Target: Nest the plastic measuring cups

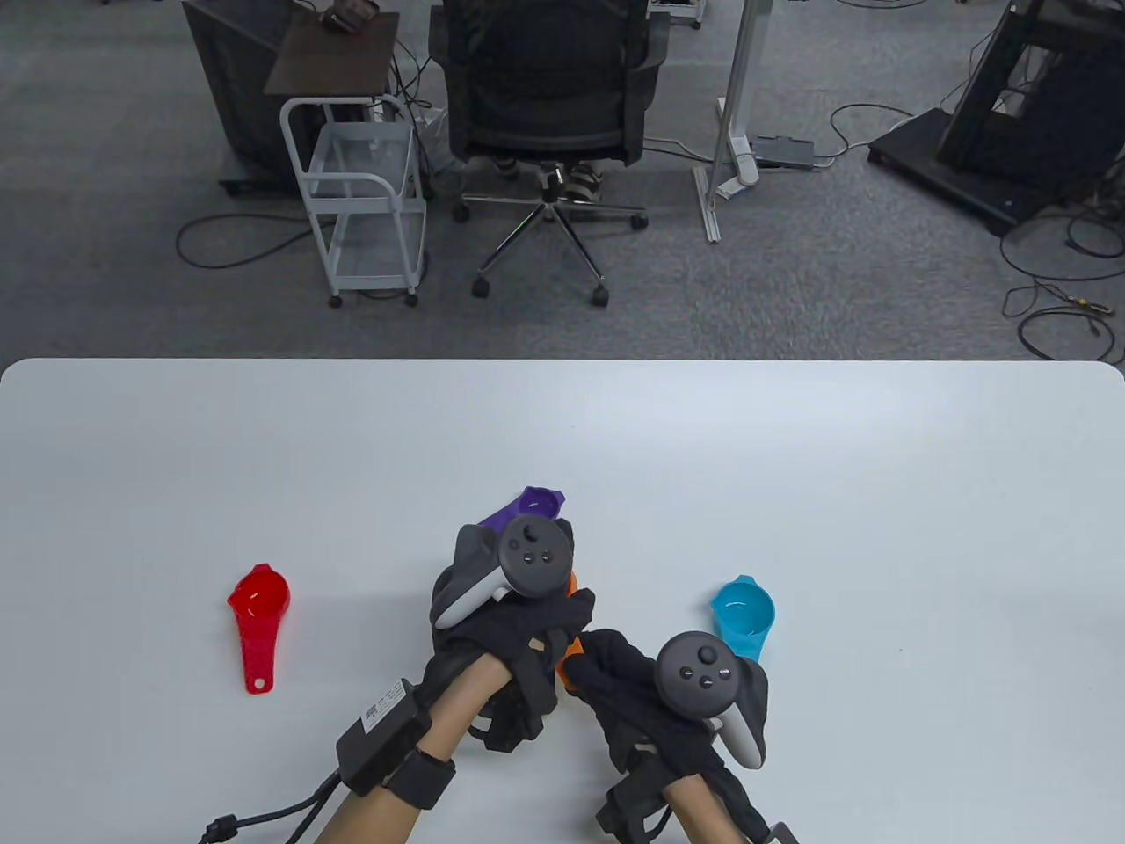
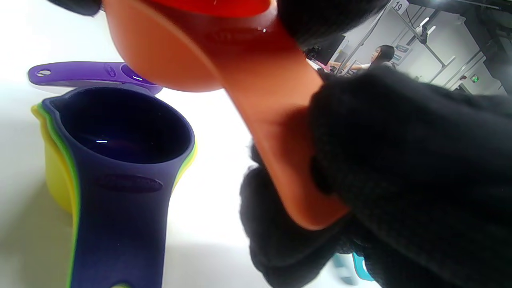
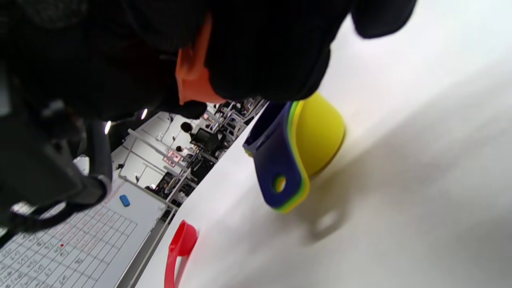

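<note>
My left hand (image 1: 527, 620) and right hand (image 1: 615, 673) meet at the table's front middle and both hold an orange cup (image 1: 571, 655). In the left wrist view the orange cup (image 2: 168, 52) hangs tilted just above a nested stack (image 2: 120, 192): navy in green in yellow, standing on the table. My left fingertips (image 2: 320, 16) hold its bowl and my right fingers (image 2: 400, 160) grip its handle. The right wrist view shows the handle end (image 3: 192, 76) in my fingers and the stack (image 3: 320, 132) below. In the table view my left hand hides the stack.
A purple cup (image 1: 536, 503) lies just beyond my left hand, and shows behind the stack in the left wrist view (image 2: 80, 73). A red cup (image 1: 259, 615) lies to the left and a light blue cup (image 1: 743, 615) to the right. White table (image 1: 879, 483).
</note>
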A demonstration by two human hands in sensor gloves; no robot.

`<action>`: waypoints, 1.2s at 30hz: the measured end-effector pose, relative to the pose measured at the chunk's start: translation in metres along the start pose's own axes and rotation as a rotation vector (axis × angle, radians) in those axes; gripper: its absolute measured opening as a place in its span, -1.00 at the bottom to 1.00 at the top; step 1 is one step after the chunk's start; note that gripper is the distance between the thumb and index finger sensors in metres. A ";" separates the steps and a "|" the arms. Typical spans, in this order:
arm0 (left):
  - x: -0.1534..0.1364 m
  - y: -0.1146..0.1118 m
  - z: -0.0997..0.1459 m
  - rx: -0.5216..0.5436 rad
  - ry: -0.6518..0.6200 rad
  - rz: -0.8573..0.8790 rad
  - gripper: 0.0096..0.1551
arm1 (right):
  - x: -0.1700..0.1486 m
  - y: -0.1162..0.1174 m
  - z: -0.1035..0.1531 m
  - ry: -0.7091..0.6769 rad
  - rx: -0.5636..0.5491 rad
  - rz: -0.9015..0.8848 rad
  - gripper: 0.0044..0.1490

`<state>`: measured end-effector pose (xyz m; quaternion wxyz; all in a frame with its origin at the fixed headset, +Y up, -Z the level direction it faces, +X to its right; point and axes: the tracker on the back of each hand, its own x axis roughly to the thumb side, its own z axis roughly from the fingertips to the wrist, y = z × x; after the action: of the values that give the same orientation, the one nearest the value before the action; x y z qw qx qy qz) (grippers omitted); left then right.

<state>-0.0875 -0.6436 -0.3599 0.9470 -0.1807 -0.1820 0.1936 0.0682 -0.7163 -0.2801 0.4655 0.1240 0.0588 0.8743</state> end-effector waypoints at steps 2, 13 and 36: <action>-0.004 0.003 -0.002 -0.027 0.000 0.019 0.00 | -0.001 -0.003 -0.001 0.012 0.025 0.035 -0.31; -0.012 -0.021 -0.023 -0.110 0.058 -0.147 -0.03 | -0.026 -0.055 0.009 0.147 -0.217 0.491 0.06; -0.012 -0.056 -0.041 -0.222 0.111 -0.273 -0.05 | -0.034 -0.049 0.004 0.236 -0.093 0.595 0.14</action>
<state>-0.0642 -0.7081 -0.3757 0.9472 -0.2683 -0.1725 0.0314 0.1262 -0.7170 -0.2927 0.1844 0.0120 0.0333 0.9822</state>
